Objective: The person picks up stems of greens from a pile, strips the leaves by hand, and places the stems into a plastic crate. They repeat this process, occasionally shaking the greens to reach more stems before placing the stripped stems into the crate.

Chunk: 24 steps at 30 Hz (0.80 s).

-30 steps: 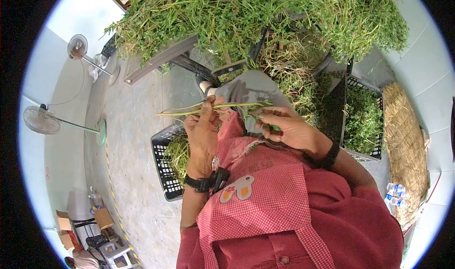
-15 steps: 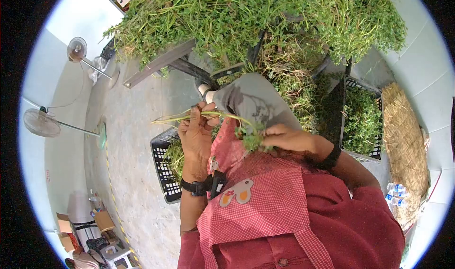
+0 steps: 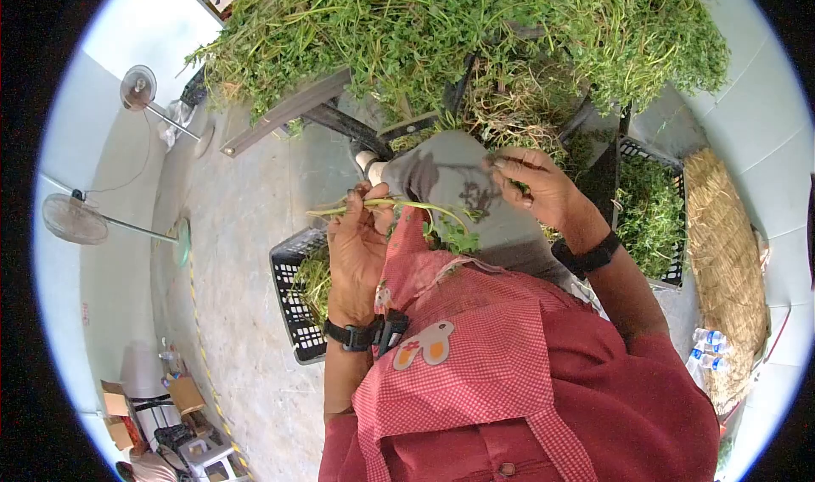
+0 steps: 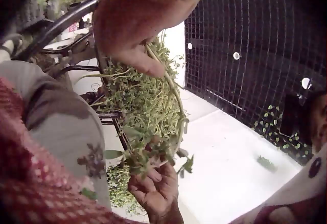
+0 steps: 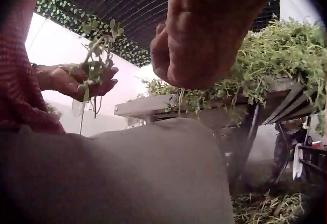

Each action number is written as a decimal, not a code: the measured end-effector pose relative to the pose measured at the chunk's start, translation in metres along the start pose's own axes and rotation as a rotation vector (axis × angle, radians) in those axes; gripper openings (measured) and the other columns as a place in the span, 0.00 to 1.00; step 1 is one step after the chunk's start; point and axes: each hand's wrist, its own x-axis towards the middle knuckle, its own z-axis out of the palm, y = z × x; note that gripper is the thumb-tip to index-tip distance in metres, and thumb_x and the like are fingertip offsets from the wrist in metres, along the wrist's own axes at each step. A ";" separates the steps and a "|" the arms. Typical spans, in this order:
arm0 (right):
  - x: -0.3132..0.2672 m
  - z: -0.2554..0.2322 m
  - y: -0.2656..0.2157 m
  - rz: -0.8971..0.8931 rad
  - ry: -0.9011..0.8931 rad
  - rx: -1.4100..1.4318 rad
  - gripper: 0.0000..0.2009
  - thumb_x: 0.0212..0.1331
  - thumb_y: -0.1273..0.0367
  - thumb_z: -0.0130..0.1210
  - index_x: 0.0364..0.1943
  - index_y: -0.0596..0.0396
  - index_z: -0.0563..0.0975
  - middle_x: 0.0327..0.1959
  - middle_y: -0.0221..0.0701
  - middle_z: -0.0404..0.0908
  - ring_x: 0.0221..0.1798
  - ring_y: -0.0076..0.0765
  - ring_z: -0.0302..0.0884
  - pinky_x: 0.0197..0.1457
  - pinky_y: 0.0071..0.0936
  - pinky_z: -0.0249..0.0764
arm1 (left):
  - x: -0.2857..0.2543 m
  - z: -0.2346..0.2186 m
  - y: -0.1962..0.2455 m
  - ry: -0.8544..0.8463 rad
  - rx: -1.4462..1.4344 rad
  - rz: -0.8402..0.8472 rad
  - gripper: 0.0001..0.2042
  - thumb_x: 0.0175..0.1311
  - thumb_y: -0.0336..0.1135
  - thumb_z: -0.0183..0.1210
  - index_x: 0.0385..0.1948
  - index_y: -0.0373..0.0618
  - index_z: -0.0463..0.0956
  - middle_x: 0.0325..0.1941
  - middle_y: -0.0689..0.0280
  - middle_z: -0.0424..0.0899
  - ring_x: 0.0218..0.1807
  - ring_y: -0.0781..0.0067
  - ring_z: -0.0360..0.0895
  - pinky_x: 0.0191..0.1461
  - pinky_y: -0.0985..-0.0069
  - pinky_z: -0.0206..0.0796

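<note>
My left hand (image 3: 352, 257) pinches a few thin stems of a leafy green plant (image 3: 459, 241) in front of the apron. Pale stem ends stick out past the fingers on the left, and the leafy tips droop to the right. In the right wrist view the leaves hang in front of the left palm (image 5: 66, 81). Apart from the stems, my right hand (image 3: 543, 192) is raised over the grey-clad knee (image 3: 458, 176), fingers loosely bent, with no plant showing between them. In the left wrist view the leaves overlap that right hand (image 4: 156, 191).
A large heap of greens (image 3: 441, 32) covers the wooden table ahead. Under it lies a pile of drier stems (image 3: 518, 117). Black crates stand at left (image 3: 293, 312) and right (image 3: 677, 257), both holding greens. A straw-like roll (image 3: 722, 253) and two fans (image 3: 75, 215) are farther out.
My right hand has left the leafy end and moved up and away over the knee. The left hand keeps its pinch on the stems, which have shifted slightly right.
</note>
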 end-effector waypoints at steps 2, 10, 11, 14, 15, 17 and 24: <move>0.002 0.011 -0.002 0.022 -0.052 0.040 0.11 0.59 0.65 0.51 0.42 0.56 0.75 0.18 0.18 0.64 0.17 0.12 0.55 0.18 0.13 0.49 | -0.002 -0.004 0.000 0.031 -0.002 -0.029 0.12 0.63 0.35 0.53 0.44 0.37 0.70 0.41 0.59 0.80 0.42 0.73 0.77 0.42 0.84 0.74; -0.001 0.042 0.012 0.072 -0.187 -0.657 0.14 0.55 0.58 0.57 0.26 0.56 0.79 0.13 0.16 0.61 0.18 0.13 0.54 0.19 0.19 0.52 | -0.006 0.008 0.002 -0.017 0.026 -0.045 0.15 0.63 0.35 0.52 0.48 0.39 0.67 0.41 0.61 0.79 0.40 0.71 0.77 0.40 0.78 0.75; -0.001 0.042 0.014 0.080 -0.183 -0.637 0.15 0.55 0.58 0.57 0.27 0.57 0.79 0.13 0.17 0.61 0.18 0.14 0.54 0.19 0.21 0.54 | -0.006 0.009 0.000 -0.017 0.025 -0.044 0.15 0.63 0.35 0.52 0.48 0.39 0.67 0.41 0.61 0.79 0.40 0.71 0.77 0.40 0.78 0.75; 0.002 0.044 0.017 -0.130 -0.228 -0.849 0.14 0.56 0.60 0.55 0.28 0.59 0.79 0.13 0.18 0.63 0.19 0.15 0.57 0.20 0.21 0.57 | -0.007 0.008 -0.006 -0.044 -0.060 -0.168 0.11 0.63 0.34 0.53 0.41 0.35 0.72 0.37 0.56 0.80 0.33 0.70 0.79 0.38 0.76 0.77; 0.001 0.046 0.018 -0.128 -0.229 -0.849 0.14 0.56 0.60 0.55 0.28 0.59 0.79 0.13 0.18 0.63 0.19 0.15 0.57 0.20 0.21 0.57 | -0.006 0.005 -0.010 -0.124 -0.007 -0.148 0.11 0.63 0.34 0.52 0.39 0.34 0.72 0.36 0.56 0.80 0.32 0.69 0.79 0.37 0.77 0.76; -0.001 0.048 0.020 -0.032 -0.145 -0.774 0.13 0.57 0.63 0.52 0.29 0.61 0.78 0.13 0.19 0.66 0.19 0.14 0.60 0.21 0.22 0.59 | -0.005 0.002 -0.016 -0.202 0.045 -0.130 0.10 0.63 0.34 0.52 0.38 0.34 0.73 0.35 0.56 0.81 0.32 0.69 0.79 0.36 0.78 0.76; 0.017 0.014 0.034 0.105 0.340 -0.339 0.09 0.54 0.67 0.53 0.29 0.60 0.79 0.18 0.26 0.72 0.20 0.20 0.68 0.18 0.21 0.61 | -0.014 0.014 -0.008 -0.202 0.246 0.028 0.10 0.64 0.33 0.51 0.38 0.33 0.73 0.34 0.55 0.81 0.32 0.68 0.80 0.35 0.77 0.75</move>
